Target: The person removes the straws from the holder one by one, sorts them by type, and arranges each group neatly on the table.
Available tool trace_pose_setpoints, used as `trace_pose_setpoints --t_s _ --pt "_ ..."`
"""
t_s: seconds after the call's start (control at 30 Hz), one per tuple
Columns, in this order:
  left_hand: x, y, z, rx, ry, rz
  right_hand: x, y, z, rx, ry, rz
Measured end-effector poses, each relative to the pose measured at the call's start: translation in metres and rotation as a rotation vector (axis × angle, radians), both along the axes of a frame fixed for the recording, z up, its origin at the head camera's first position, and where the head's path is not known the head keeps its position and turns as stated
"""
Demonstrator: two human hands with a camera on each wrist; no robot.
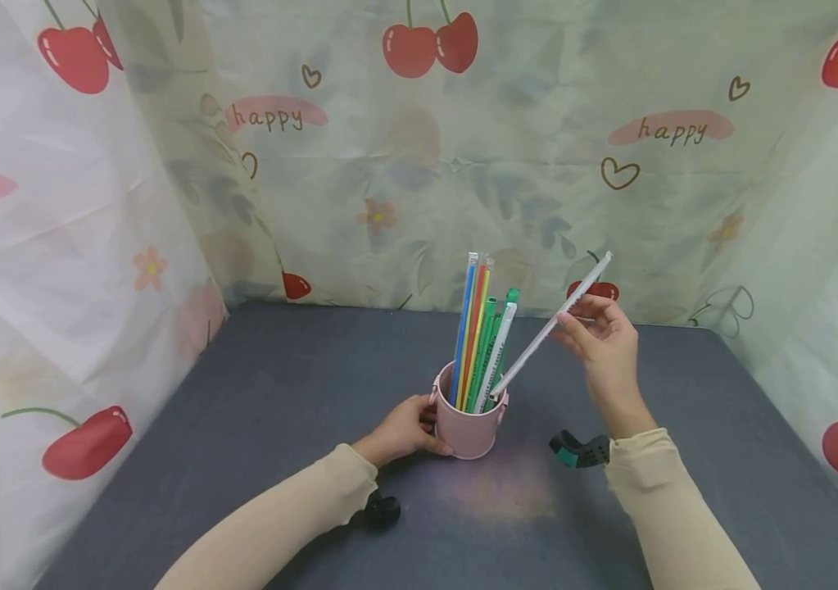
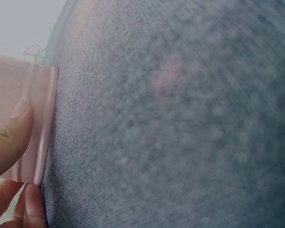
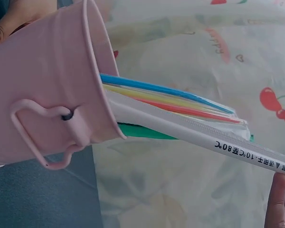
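Note:
A small pink bucket (image 1: pixel 466 430) with heart-shaped side handles stands upright on the dark table. My left hand (image 1: pixel 405 428) holds it from the left, and the left wrist view shows the thumb (image 2: pixel 14 135) against its wall. Inside lean several wrapped drinking straws: blue (image 1: pixel 464 328), red and yellow ones, green ones (image 1: pixel 486 360) and a white one (image 1: pixel 496 357). My right hand (image 1: pixel 605 348) pinches the upper part of another white paper-wrapped straw (image 1: pixel 536 340). This straw slants down to the left, its lower end at the bucket's mouth; printed text (image 3: pixel 249 154) shows on its wrapper.
The dark table (image 1: pixel 301 369) carries the bucket near its middle. A patterned cloth (image 1: pixel 536 82) hangs behind it and along both sides. Dark straps with devices sit at both wrists, the right one (image 1: pixel 579 449) with a green patch.

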State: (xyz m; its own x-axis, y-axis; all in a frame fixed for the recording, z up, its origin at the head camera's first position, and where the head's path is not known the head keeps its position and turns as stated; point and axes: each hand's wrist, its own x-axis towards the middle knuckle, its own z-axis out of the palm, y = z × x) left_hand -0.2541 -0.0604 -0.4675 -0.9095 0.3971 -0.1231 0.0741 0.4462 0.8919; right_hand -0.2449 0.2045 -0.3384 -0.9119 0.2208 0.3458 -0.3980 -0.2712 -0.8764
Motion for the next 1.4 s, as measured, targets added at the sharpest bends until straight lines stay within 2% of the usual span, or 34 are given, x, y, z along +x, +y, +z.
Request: trace_pose_setpoints --t_s 0.47,0.6,0.9,1.4 --pt "0.0 0.0 0.001 -0.009 -0.003 -0.001 -0.001 0.014 0.012 -0.211 0.013 -0.03" --pt "0.0 0.001 0.0 -0.013 -0.003 0.003 -0.001 0.017 0.014 -0.233 0.013 -0.031" --pt "-0.001 0.0 -0.002 -0.015 0.002 0.0 0.001 0.023 0.008 -0.153 -0.026 -0.014" --pt "0.0 0.0 0.0 -0.013 0.02 0.0 -0.002 0.024 -0.013 0.002 -0.096 0.026"
